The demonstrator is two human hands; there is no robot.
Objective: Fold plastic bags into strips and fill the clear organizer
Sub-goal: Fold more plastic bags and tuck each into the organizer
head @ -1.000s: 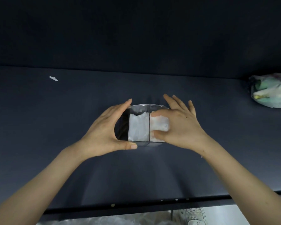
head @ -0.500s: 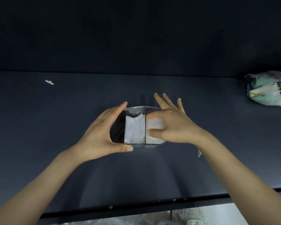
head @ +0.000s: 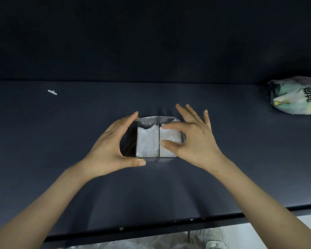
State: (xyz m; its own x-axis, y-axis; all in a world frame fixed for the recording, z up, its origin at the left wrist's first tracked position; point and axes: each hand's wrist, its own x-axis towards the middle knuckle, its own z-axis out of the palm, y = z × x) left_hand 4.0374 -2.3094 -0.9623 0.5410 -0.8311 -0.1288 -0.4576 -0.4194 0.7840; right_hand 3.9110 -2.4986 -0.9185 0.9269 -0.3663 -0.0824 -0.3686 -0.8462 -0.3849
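A clear organizer (head: 157, 121) stands on the dark table (head: 61, 141) at the centre of the frame, split by dividers into compartments side by side; the left compartment looks dark and I cannot tell if anything is in it; the middle one holds a folded white plastic bag (head: 147, 142) standing upright with a ragged top edge; the right one holds a second folded bag (head: 169, 136); the left hand (head: 113, 146) is curved wide around the organizer's left end, thumb along the near lower edge and fingers arching over the far corner, cradling the container rather than squeezing it; the right hand (head: 192, 139) is at the right end, thumb and forefinger bent in onto the second folded bag, the other fingers spread and pointing up past the far rim; at the right edge of the frame, well apart from the hands, lies a crumpled printed bag (head: 296, 97) in pale green and white; a small white scrap (head: 52, 92) lies at the upper left of the table; below the table's near edge, at the bottom of the frame, a white shoe (head: 214, 238) shows beside some pale crumpled plastic (head: 133, 243).
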